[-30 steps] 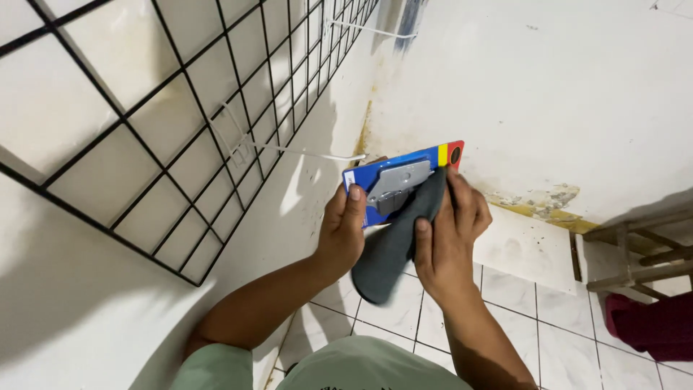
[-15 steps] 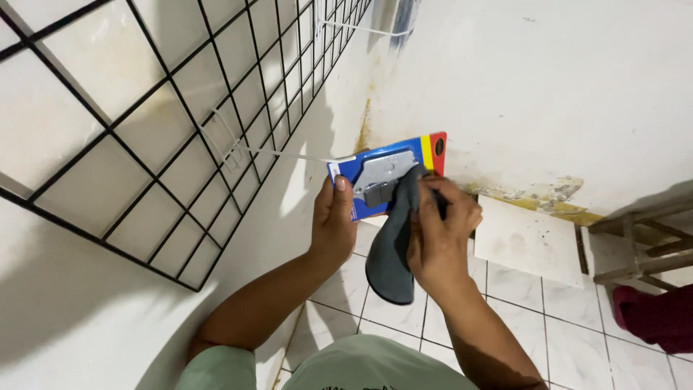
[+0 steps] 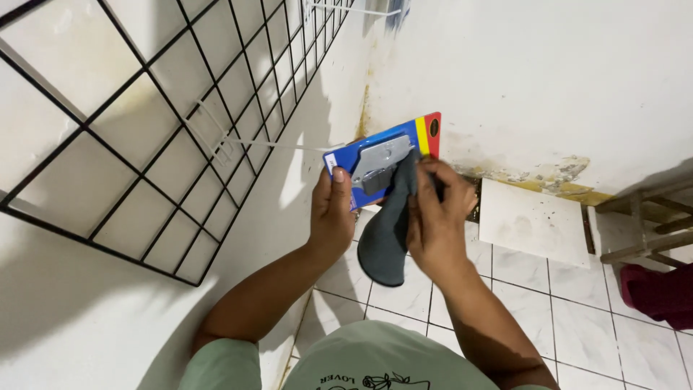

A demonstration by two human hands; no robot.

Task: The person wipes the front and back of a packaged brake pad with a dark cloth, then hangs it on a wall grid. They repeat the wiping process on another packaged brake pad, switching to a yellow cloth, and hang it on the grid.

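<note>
My left hand (image 3: 330, 214) grips the lower edge of a blue carded package (image 3: 375, 157) with a yellow and red end and a grey metal part under its blister. My right hand (image 3: 436, 215) presses a dark grey cloth (image 3: 385, 232) against the package's face; the cloth hangs down below both hands. The package sits just beyond the tip of a white wire hook (image 3: 278, 145) that sticks out from a black wire grid panel (image 3: 180, 123) on the left wall.
Another white hook (image 3: 354, 10) projects from the grid near the top. A stained white wall (image 3: 548, 79) stands ahead, with a loose white tile (image 3: 533, 222) leaning at its base. Wooden furniture legs (image 3: 646, 227) and a dark red cloth (image 3: 660, 295) lie at right on the tiled floor (image 3: 577, 318).
Both hands and the package have shifted left and slightly up in view. My right hand has slid the cloth along the package's face.
</note>
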